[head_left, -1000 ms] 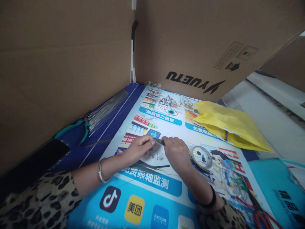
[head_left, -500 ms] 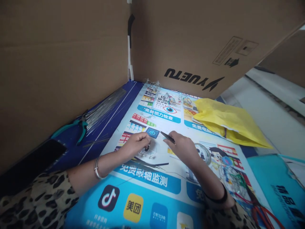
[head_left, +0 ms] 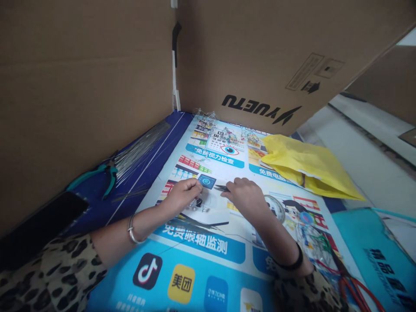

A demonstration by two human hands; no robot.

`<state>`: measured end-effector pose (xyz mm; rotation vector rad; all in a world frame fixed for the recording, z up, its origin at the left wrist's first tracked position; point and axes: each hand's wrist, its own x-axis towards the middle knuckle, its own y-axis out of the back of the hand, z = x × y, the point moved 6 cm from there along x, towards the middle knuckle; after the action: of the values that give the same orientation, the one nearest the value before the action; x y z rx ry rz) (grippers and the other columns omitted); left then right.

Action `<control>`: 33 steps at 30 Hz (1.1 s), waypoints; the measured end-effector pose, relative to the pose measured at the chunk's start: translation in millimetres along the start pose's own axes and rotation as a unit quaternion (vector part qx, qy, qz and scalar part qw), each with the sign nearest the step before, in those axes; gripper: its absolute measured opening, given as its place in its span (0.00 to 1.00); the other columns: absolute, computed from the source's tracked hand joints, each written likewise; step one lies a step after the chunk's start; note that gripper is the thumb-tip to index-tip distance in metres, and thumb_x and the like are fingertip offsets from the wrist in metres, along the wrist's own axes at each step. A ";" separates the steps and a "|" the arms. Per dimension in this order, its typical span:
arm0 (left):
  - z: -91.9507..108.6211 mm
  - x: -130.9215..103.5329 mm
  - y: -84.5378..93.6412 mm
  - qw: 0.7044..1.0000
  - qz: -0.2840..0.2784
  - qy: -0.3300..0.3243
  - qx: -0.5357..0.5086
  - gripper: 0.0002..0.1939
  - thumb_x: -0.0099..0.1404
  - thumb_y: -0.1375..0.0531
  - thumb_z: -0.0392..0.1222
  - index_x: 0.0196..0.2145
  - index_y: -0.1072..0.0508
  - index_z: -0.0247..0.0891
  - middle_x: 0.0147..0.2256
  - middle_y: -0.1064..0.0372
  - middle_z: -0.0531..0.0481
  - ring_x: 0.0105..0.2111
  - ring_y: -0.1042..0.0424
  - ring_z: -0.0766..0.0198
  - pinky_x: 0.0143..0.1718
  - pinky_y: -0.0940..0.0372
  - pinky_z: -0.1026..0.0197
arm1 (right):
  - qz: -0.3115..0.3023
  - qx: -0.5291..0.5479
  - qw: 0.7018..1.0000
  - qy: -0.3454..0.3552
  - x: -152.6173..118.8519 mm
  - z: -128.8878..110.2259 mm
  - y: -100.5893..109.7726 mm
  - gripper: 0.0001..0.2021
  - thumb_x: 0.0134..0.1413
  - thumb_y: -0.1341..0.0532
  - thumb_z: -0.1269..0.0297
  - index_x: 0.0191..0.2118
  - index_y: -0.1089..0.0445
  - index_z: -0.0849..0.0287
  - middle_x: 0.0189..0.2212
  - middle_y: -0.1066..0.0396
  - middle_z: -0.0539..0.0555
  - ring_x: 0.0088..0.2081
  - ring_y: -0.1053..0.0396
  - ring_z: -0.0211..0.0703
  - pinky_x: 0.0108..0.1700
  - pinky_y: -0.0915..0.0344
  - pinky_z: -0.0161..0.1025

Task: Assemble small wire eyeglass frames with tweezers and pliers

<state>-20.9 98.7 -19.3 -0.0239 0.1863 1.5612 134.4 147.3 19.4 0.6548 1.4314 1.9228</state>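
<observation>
My left hand (head_left: pixel 182 196) is closed in a pinch above the printed sheet (head_left: pixel 208 171). From its fingertips hangs a small wire piece (head_left: pixel 199 203) with a dark bit and clear bead-like ends; its exact kind is too small to make out. In my right hand (head_left: pixel 247 197) are dark pointed tweezers (head_left: pixel 221 188), held with the tips toward the left hand and slightly apart. A short gap separates the tweezers from the wire piece. Below the left hand, dark thin strips (head_left: pixel 208 224) lie on the sheet.
Teal-handled pliers (head_left: pixel 110 175) and a bundle of thin wires (head_left: pixel 139 145) lie on the left. Cardboard walls (head_left: pixel 260 56) rise behind. To the right are a yellow bag (head_left: pixel 312 167), a tape roll (head_left: pixel 274 208), red-handled scissors (head_left: pixel 349 288) and tangled wire pieces (head_left: pixel 313 245).
My right hand has rotated, so the tweezers lie flatter, pointing left, with tips showing apart. The left hand keeps its pinch with little movement. The whole view has shifted slightly.
</observation>
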 end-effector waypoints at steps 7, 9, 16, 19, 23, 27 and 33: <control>0.3 1.4 -1.6 0.999 -0.005 0.007 0.035 0.10 0.57 0.47 0.42 0.21 0.38 0.37 0.18 0.41 0.57 0.17 0.46 0.72 0.20 0.50 0.67 | -0.027 -0.009 1.000 0.011 9.1 -1.5 0.1 0.11 0.54 0.42 0.56 0.32 0.28 0.58 0.29 0.29 0.57 0.34 0.34 0.47 0.31 0.47 0.39; 0.0 1.6 -1.5 0.999 -0.003 0.006 0.045 0.10 0.57 0.48 0.42 0.21 0.38 0.37 0.17 0.42 0.58 0.17 0.47 0.72 0.20 0.50 0.67 | -0.030 -0.011 0.999 0.020 10.4 -0.8 1.6 0.10 0.53 0.41 0.57 0.31 0.28 0.58 0.29 0.29 0.57 0.34 0.34 0.47 0.32 0.47 0.38; -2.0 1.6 -2.1 0.997 -0.011 -0.006 0.074 0.11 0.59 0.48 0.44 0.21 0.39 0.37 0.17 0.42 0.58 0.16 0.47 0.73 0.20 0.51 0.68 | -0.038 0.003 0.999 0.025 5.4 1.6 2.9 0.11 0.54 0.42 0.55 0.32 0.29 0.58 0.29 0.29 0.56 0.35 0.34 0.46 0.33 0.47 0.38; -3.2 1.7 -2.3 0.997 -0.012 -0.013 0.082 0.12 0.60 0.49 0.45 0.21 0.39 0.37 0.17 0.42 0.58 0.17 0.47 0.73 0.20 0.50 0.68 | -0.040 0.001 0.999 0.032 3.7 -0.7 2.9 0.11 0.53 0.41 0.55 0.32 0.29 0.58 0.30 0.29 0.56 0.35 0.34 0.46 0.33 0.46 0.38; -4.9 2.0 -2.2 0.996 -0.013 -0.011 0.091 0.12 0.60 0.49 0.44 0.22 0.39 0.37 0.18 0.42 0.58 0.17 0.46 0.73 0.20 0.49 0.68 | -0.032 -0.009 0.999 0.028 2.3 -0.2 6.6 0.12 0.54 0.43 0.55 0.33 0.29 0.58 0.30 0.29 0.55 0.35 0.34 0.47 0.33 0.47 0.39; -5.8 2.2 -2.7 0.995 -0.022 -0.003 0.094 0.12 0.60 0.49 0.44 0.22 0.40 0.37 0.19 0.41 0.57 0.17 0.45 0.73 0.19 0.49 0.68 | -0.024 -0.009 0.999 0.035 1.0 -3.3 8.9 0.12 0.54 0.43 0.54 0.32 0.30 0.58 0.29 0.29 0.55 0.34 0.34 0.48 0.32 0.47 0.39; -3.2 1.9 -2.5 0.995 -0.014 -0.007 0.101 0.11 0.59 0.49 0.43 0.22 0.39 0.37 0.19 0.41 0.57 0.17 0.46 0.73 0.19 0.50 0.68 | -0.011 -0.011 0.999 0.035 -1.3 -17.8 11.0 0.09 0.54 0.42 0.59 0.30 0.31 0.59 0.27 0.29 0.57 0.33 0.34 0.50 0.31 0.48 0.40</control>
<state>-18.7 100.2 -23.0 0.1428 0.3316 1.5071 120.3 132.8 25.0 0.5653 1.4515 1.9593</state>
